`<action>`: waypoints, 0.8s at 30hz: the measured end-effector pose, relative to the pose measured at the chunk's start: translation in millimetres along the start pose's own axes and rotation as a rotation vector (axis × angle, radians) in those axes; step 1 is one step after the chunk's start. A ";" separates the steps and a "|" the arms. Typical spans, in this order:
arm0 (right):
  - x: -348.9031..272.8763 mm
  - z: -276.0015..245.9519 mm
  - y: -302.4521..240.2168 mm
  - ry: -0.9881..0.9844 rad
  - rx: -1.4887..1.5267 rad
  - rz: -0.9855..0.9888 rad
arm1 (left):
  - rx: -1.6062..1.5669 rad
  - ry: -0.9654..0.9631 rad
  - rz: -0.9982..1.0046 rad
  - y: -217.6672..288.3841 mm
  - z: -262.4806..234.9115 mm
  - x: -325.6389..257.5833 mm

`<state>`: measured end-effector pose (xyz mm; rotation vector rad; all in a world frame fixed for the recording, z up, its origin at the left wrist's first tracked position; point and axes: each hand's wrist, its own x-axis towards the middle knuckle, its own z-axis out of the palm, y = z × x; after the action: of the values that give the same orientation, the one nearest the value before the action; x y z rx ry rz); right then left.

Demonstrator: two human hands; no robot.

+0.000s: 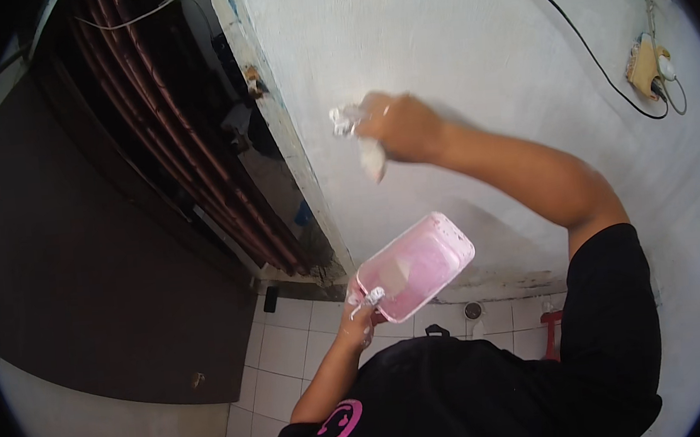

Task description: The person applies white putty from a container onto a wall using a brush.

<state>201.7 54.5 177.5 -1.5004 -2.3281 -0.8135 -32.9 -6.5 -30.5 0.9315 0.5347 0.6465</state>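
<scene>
My right hand (396, 124) is raised against the white wall (468, 50), closed around a putty-smeared scraping tool (371, 160) whose pale blade points down from the fist. A crumpled whitish bit (345, 119) sticks out at the hand's left side. My left hand (357, 318) is lower, near my chest, gripping the corner of a pink rectangular plastic tray (418, 267). The tray holds whitish-pink paste, and a second small scraper (371, 300) rests on its near rim under my thumb.
A dark brown door (88, 266) stands open on the left, beside a doorway edge (275, 125) with chipped paint. A black cable (585, 48) runs across the wall to a yellowish socket (646, 66). White floor tiles (286, 349) and a red object (552, 334) lie below.
</scene>
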 end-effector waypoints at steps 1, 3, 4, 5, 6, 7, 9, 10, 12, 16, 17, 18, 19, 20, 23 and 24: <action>0.4 -8.1 8.6 -0.008 0.005 0.002 | -0.004 0.002 -0.009 2.3 0.3 0.7; -3.1 -21.2 22.0 0.369 0.031 -0.173 | -0.028 -0.058 0.086 6.5 -0.1 1.0; -9.8 -29.3 23.1 0.365 0.026 -0.173 | -0.030 -0.079 0.095 8.2 -0.4 1.2; -17.6 -37.2 23.9 0.351 0.019 -0.130 | -0.031 -0.087 0.094 10.6 1.3 1.2; -23.9 -44.2 23.4 0.339 0.010 -0.085 | -0.019 -0.079 0.087 13.8 4.3 0.9; -31.1 -49.1 19.2 0.336 0.004 -0.075 | -0.004 -0.070 0.076 15.2 6.1 0.8; -47.6 -57.5 9.4 0.394 0.045 -0.073 | 0.003 -0.101 0.080 17.2 8.7 4.1; -55.4 -59.0 5.7 0.386 0.047 -0.054 | 0.002 -0.118 0.086 16.5 9.9 6.5; -72.0 -61.4 0.7 0.424 0.098 -0.150 | 0.011 -0.134 0.069 20.7 18.6 12.8; -119.5 -55.4 -15.0 0.380 0.092 0.030 | 0.048 -0.190 0.060 21.1 31.5 27.4; -132.1 -65.9 -25.3 0.291 0.131 0.100 | 0.048 -0.219 0.087 19.8 36.5 27.8; -148.1 -72.7 -31.9 0.331 0.336 0.245 | 0.055 -0.230 0.086 20.9 49.1 30.3; -164.8 -78.3 -38.2 0.375 0.532 0.387 | 0.059 -0.242 0.056 15.8 55.0 35.6; -183.3 -82.5 -45.6 0.426 0.639 0.559 | 0.059 -0.275 0.058 10.4 61.9 42.0; -227.2 -82.4 -67.3 0.517 1.065 1.014 | 0.016 -0.316 0.077 -13.5 81.3 54.0; -236.5 -85.0 -72.0 0.459 1.044 1.115 | 0.017 -0.342 0.067 -20.7 87.6 55.2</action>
<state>233.1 -195.4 107.4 -1.4699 -0.9272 0.3131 69.5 -25.0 -12.8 1.0536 0.2060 0.5279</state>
